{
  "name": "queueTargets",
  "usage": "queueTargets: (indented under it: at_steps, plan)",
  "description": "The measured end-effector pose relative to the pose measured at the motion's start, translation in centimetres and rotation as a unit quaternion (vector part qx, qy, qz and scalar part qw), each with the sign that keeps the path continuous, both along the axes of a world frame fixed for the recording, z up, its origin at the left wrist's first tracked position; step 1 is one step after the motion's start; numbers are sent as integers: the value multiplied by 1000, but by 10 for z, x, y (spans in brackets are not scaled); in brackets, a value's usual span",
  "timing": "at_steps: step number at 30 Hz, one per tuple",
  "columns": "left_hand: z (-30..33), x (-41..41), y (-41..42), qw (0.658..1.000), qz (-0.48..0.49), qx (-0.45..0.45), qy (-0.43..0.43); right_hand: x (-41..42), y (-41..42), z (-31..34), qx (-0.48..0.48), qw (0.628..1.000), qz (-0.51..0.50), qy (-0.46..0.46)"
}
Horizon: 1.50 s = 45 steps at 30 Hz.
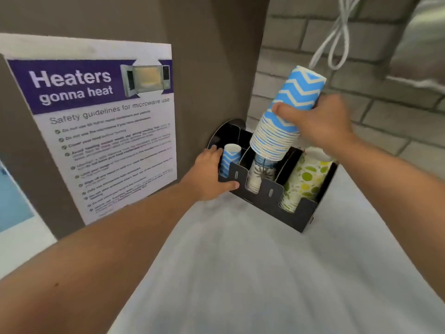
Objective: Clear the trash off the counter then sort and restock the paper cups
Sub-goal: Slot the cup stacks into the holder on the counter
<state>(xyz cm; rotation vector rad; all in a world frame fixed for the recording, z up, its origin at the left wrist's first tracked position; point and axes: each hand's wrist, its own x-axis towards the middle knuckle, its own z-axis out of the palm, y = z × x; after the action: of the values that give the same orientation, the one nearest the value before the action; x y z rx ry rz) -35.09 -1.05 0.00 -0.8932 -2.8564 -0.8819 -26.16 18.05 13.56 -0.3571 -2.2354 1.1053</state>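
A black cup holder (269, 192) with three slots stands on the white counter against the wall. My left hand (212, 174) grips its left end. The left slot holds a short blue zigzag cup stack (230, 156). The middle slot holds white cups with a dark print (258, 173). A green-dotted cup stack (304, 179) fills the right slot. My right hand (315, 121) holds a tall stack of blue zigzag cups (286, 114), upside down and tilted, its rims just above the middle slot.
A microwave safety poster (101, 126) hangs on the brown panel at left. Grey brick wall (375, 112) runs behind the holder, with a white cable (337, 39) looping down. The white counter (252, 273) stretches toward me.
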Motion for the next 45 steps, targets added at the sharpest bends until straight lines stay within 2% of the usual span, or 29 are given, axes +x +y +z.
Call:
queueTargets:
  at_steps: [6, 12, 23, 29, 33, 40, 45]
  plan:
    - [-27, -49, 11, 991, 16, -111, 75, -63, 13, 3, -8, 1000, -1, 11]
    - [-37, -60, -1, 983, -21, -119, 141, -115, -1, -7, 6, 1000, 6, -14]
    - [-35, -70, -8, 981, -53, -126, 138, -172, -21, -54, 101, 989, -26, -104]
    - [-40, -71, -7, 982, -49, -118, 141, -177, -20, -77, 134, 981, -3, -140]
    - [-40, -71, -6, 982, -45, -116, 139, -173, -22, -81, 172, 973, 28, -150]
    - [-37, -69, -5, 984, -38, -119, 129, -166, -21, -78, 238, 941, 16, -240]
    - [-35, -68, -4, 983, -40, -141, 109, -161, -26, -73, 270, 930, 32, -247]
